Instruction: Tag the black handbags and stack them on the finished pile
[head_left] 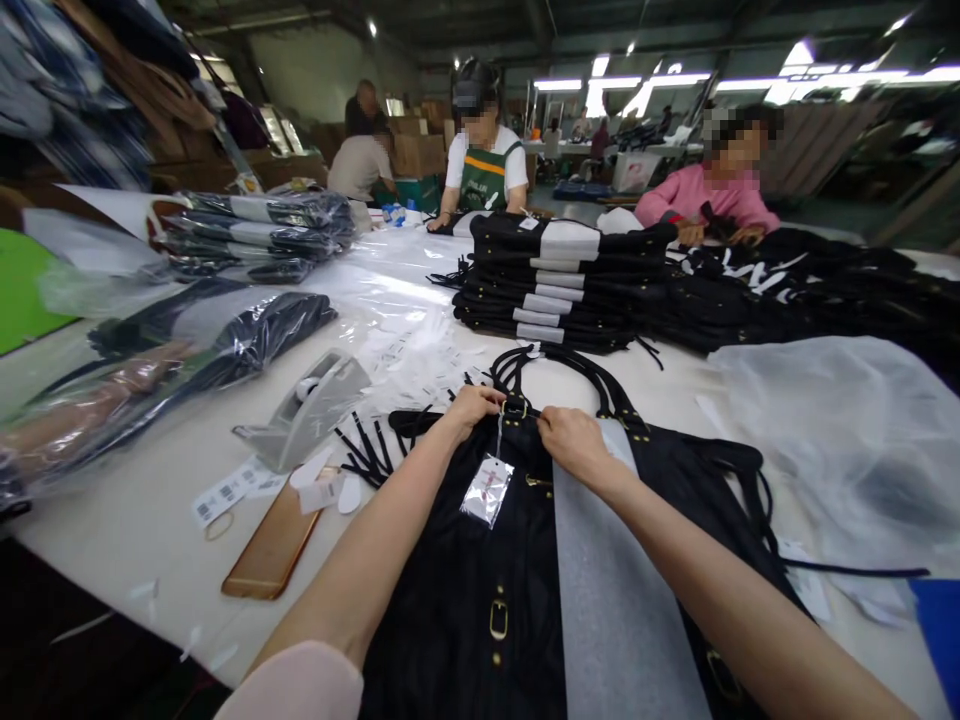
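A black bag (465, 590) with brass buckles and looped handles lies flat before me. My left hand (474, 408) is closed in a pinch at the bag's top, beside a small brass buckle (514, 407). Just right of that buckle, my right hand (574, 440) pinches the thin black strap (531, 411) running through it. A hang tag (487, 490) in clear plastic dangles below the buckle. Under my right wrist, a pale grey strip (622, 600) runs down the bag. What exactly my left fingertips grip is partly hidden.
Stacked black bags (555, 285) stand beyond my hands. To the left are a tape dispenser (304, 410), a phone (271, 540), paper labels (225, 495) and plastic-wrapped bags (247, 235). A translucent plastic bag (847, 440) lies right. Two co-workers stand across the table.
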